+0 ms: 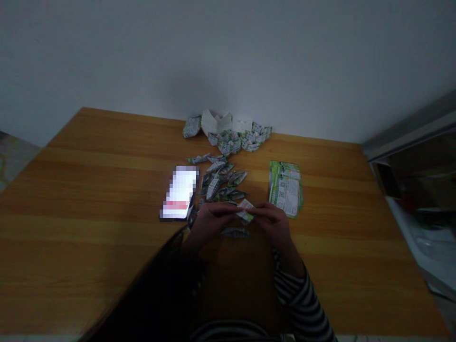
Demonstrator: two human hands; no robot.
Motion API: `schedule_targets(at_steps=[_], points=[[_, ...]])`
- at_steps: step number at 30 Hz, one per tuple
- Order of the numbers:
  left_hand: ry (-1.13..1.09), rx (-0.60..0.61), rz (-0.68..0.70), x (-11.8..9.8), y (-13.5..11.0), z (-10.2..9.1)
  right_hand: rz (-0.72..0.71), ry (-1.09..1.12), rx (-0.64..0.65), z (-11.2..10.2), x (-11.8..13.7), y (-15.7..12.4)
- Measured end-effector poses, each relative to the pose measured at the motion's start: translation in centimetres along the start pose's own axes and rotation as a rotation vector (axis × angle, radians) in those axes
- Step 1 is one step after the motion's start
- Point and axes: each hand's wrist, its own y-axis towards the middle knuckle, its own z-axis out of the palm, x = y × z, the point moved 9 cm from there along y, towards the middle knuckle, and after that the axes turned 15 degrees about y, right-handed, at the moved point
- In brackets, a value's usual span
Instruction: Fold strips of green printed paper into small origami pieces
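Between my two hands is a small piece of folded printed paper (245,205), white with green. My left hand (212,221) pinches its left side, and my right hand (274,221) pinches its right side. Just beyond lie several folded paper pieces (213,186) in a loose heap, and one more folded piece (235,232) rests on the near side, below my hands. A stack of green and white printed cards (287,190) sits beside my right hand. The fine folds in the held paper are too dim to make out.
A phone (180,192) with a lit, blurred screen lies to the left on the wooden table (107,190). Assembled folded-paper shapes (231,140) stand along the back edge by the wall (228,57). Shelving with dark items (427,232) borders the table's right side.
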Motion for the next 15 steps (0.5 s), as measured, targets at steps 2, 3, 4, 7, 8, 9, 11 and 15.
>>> schedule_targets(at_steps=[2, 3, 4, 7, 8, 9, 11, 15], points=[[-0.009, 0.037, -0.035, 0.3, -0.1, 0.3, 0.002, -0.005, -0.013, -0.3, 0.1, -0.2], [-0.006, 0.057, -0.048, 0.5, -0.2, 0.4, -0.001, -0.013, -0.019, -0.4, 0.2, -0.2], [0.002, 0.072, -0.053, 0.7, -0.3, 0.4, -0.001, -0.021, -0.014, -0.5, 0.3, -0.3], [0.042, 0.107, 0.003, 0.3, -0.3, 0.4, -0.005, -0.026, 0.039, -0.3, 0.6, -0.3], [0.052, 0.121, 0.045, -0.1, -0.3, 0.5, -0.013, -0.022, 0.059, -0.2, 0.7, -0.3], [0.055, 0.134, 0.09, -0.6, -0.3, 0.6, -0.021, -0.018, 0.072, -0.2, 0.8, -0.3], [0.049, 0.153, 0.151, -1.4, -0.4, 0.9, -0.031, -0.014, 0.07, -0.2, 0.9, -0.3], [0.032, 0.104, 0.084, -1.1, -0.4, 0.9, -0.039, -0.003, -0.031, -0.7, 1.2, -0.4]])
